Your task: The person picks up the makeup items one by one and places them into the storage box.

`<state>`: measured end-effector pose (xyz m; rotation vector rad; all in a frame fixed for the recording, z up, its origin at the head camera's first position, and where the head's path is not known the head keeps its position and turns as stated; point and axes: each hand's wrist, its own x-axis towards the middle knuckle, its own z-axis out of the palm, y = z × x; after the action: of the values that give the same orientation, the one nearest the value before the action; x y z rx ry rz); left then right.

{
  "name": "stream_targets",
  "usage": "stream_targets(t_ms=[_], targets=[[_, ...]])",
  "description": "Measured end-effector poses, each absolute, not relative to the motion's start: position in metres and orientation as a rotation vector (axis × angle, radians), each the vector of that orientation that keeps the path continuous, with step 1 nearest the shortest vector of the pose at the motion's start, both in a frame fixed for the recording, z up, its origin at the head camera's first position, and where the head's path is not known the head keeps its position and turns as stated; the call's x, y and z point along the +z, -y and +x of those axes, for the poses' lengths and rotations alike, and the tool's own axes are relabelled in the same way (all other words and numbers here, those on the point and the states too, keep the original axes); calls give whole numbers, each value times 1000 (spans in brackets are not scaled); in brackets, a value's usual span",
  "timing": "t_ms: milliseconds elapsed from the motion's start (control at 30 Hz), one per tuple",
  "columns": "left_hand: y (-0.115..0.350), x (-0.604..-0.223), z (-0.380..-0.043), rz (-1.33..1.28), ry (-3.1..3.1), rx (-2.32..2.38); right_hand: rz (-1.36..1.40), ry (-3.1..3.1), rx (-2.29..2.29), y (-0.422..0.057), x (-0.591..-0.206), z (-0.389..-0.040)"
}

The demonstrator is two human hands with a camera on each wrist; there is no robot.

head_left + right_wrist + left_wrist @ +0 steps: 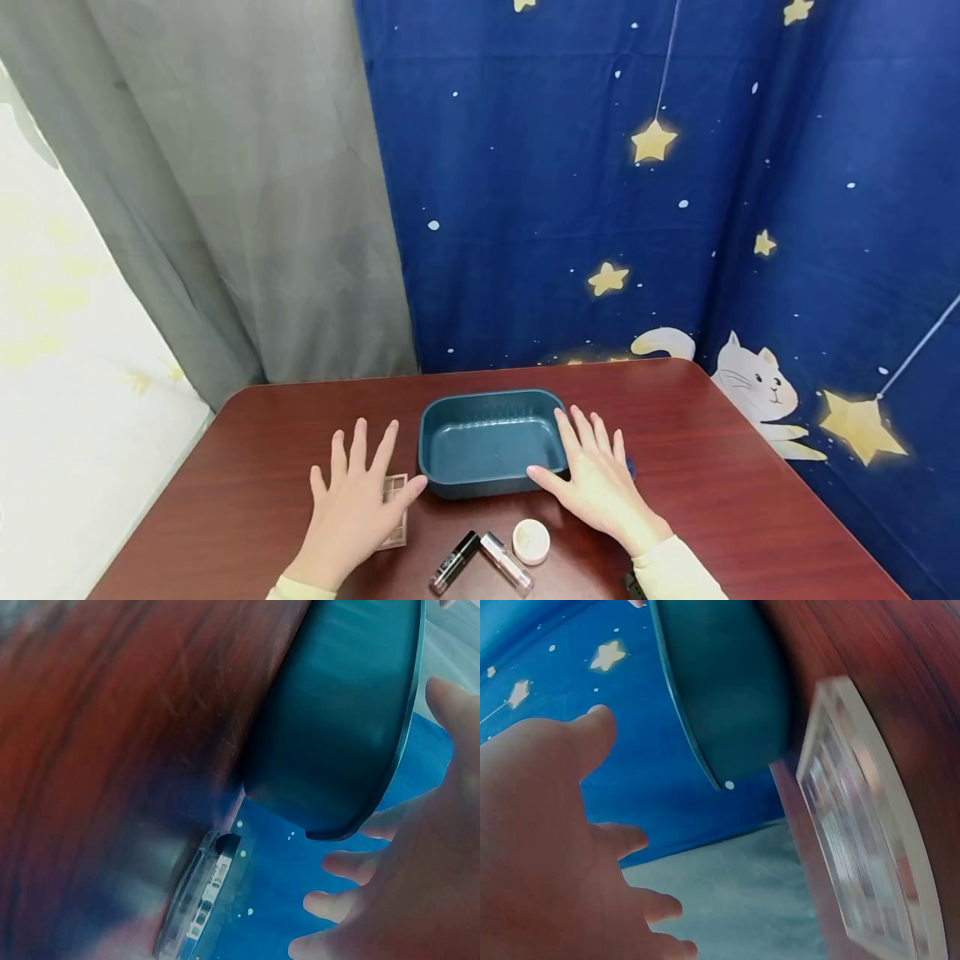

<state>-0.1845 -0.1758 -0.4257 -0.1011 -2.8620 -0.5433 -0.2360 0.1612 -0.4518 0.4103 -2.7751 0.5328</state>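
Observation:
My left hand (351, 510) is spread with straight fingers above a pale, compartmented makeup palette (398, 533), covering much of it in the head view. The left wrist view shows that palette's clear lid (844, 825) below the hand. A teal rectangular basin (491, 489) stands between both hands. At its right end is my right hand (598, 483), fingers extended and holding nothing; thumb and fingertips overlap the rim in the head view. Partly hidden behind this hand is a blue-edged item (631, 469), which appears as a flat clear case (196, 900) in the right wrist view.
In front of the basin lie a black-capped tube (455, 562), a clear tube with a silver cap (507, 564) and a round white jar (531, 542). The reddish-brown table (262, 467) ends at a grey curtain (300, 250) and a blue star-patterned curtain (525, 208).

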Motion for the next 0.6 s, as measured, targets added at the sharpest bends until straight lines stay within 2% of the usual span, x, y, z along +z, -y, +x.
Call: stream_targets(t_ms=[233,600], targets=[[200,-434,-189,-191,2879,-489,410,2813,550,-164,-453,-236],[220,-452,-190,-481,2971,-527,399,2867,545,-166,-455,-237]])
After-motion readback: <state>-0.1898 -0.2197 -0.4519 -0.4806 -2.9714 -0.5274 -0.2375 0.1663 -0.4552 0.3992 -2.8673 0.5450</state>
